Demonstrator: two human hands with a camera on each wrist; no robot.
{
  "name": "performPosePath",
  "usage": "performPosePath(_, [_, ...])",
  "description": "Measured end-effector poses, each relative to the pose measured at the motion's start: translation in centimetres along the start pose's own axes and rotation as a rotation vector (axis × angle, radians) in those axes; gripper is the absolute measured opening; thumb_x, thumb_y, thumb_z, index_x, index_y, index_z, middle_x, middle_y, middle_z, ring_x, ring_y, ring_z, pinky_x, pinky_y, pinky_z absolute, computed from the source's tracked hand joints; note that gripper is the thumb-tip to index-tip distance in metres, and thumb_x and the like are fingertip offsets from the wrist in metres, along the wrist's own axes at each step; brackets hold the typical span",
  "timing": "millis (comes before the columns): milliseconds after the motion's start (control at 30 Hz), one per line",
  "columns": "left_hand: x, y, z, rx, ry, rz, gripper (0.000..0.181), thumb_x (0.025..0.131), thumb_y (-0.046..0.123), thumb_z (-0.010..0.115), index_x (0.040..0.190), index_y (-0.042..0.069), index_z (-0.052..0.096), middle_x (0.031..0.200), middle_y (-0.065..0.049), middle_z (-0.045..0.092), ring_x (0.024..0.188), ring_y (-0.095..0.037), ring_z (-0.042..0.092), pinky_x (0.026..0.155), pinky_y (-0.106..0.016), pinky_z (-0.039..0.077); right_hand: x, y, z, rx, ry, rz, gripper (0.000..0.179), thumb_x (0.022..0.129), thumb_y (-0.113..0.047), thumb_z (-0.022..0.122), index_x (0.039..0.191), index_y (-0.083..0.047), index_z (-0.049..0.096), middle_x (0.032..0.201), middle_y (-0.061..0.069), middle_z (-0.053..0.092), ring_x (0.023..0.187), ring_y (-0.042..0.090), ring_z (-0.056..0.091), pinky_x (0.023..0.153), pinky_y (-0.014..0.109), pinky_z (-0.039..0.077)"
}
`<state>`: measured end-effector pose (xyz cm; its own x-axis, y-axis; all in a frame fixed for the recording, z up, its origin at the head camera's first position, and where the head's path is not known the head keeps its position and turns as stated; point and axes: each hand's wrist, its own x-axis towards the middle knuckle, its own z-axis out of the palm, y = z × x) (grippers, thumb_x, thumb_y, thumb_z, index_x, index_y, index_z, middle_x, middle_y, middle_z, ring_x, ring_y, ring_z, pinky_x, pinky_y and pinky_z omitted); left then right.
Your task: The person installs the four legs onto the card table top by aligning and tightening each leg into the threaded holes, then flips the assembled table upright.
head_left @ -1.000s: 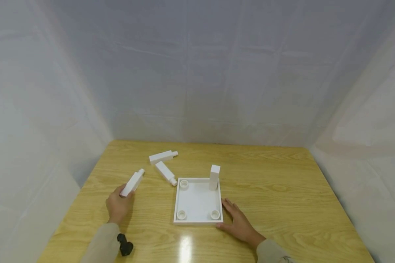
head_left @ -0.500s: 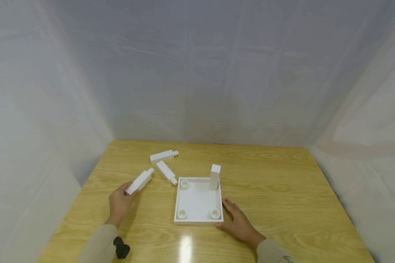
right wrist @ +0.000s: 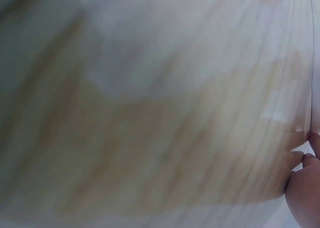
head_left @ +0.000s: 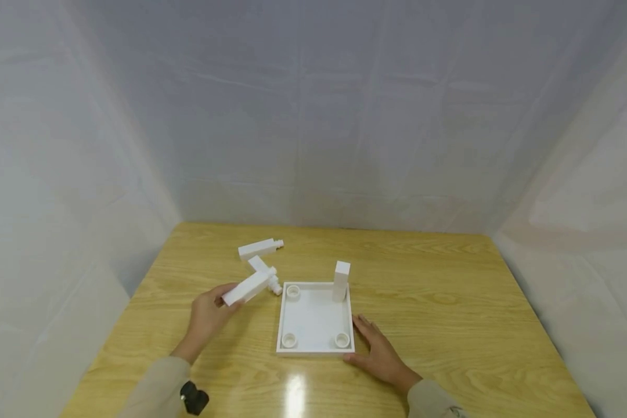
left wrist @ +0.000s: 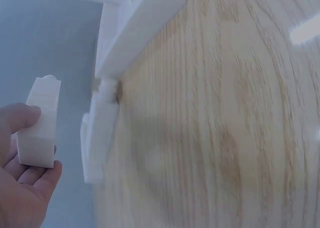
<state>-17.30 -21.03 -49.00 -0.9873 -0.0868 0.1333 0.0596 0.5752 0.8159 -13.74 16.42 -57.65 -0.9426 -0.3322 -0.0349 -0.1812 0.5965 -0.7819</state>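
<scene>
My left hand (head_left: pixel 209 316) grips a white square post (head_left: pixel 248 287) by its near end, thumb on one side and fingers on the other. The post is tilted, its narrow round tip pointing away and to the right. In the left wrist view the same post (left wrist: pixel 42 112) shows above the table's level. A white square tray (head_left: pixel 316 319) has round sockets in three corners, and an upright post (head_left: pixel 341 281) stands at its far right corner. Beside the tray's right wall rests my right hand (head_left: pixel 378 354), fingers extended, fingertips at the edge.
Two more white posts lie left of the tray: one post (head_left: pixel 258 249) farther back, the other post (head_left: pixel 258 263) partly hidden behind the held one. The wooden table (head_left: pixel 449 302) ends at pale sheeting (head_left: pixel 313 145) on the back and sides. A black device (head_left: pixel 194 398) sits at the left sleeve.
My left hand has carried its post to the right and a little forward, toward the tray, so it now overlaps a lying post. The right hand and tray have stayed in place.
</scene>
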Motion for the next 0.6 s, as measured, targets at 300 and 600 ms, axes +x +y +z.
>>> performPosePath(300, [-0.9, 3.1, 1.6, -0.085, -0.097, 0.034, 0.039, 0.079, -0.002, 0.075, 0.117, -0.005, 0.065, 0.12, -0.025, 0.062, 0.108, -0.037, 0.062, 0.084, -0.034, 0.057, 0.0, 0.0, 0.1, 0.004, 0.006, -0.009, 0.09, 0.079, -0.047, 0.075, 0.149, -0.008, 0.033, 0.153, 0.023, 0.026, 0.137, 0.053, 0.019, 0.107, 0.07, 0.019])
performPosePath(600, [-1.6, 5.1, 3.1, -0.122, -0.172, 0.122, 0.036, 0.075, -0.006, 0.077, 0.111, -0.005, 0.068, 0.113, -0.024, 0.066, 0.103, -0.034, 0.065, 0.082, -0.028, 0.057, 0.0, -0.2, 0.0, 0.014, 0.013, -0.01, 0.089, 0.078, -0.045, 0.077, 0.148, -0.009, 0.035, 0.152, 0.024, 0.027, 0.136, 0.055, 0.02, 0.107, 0.07, 0.019])
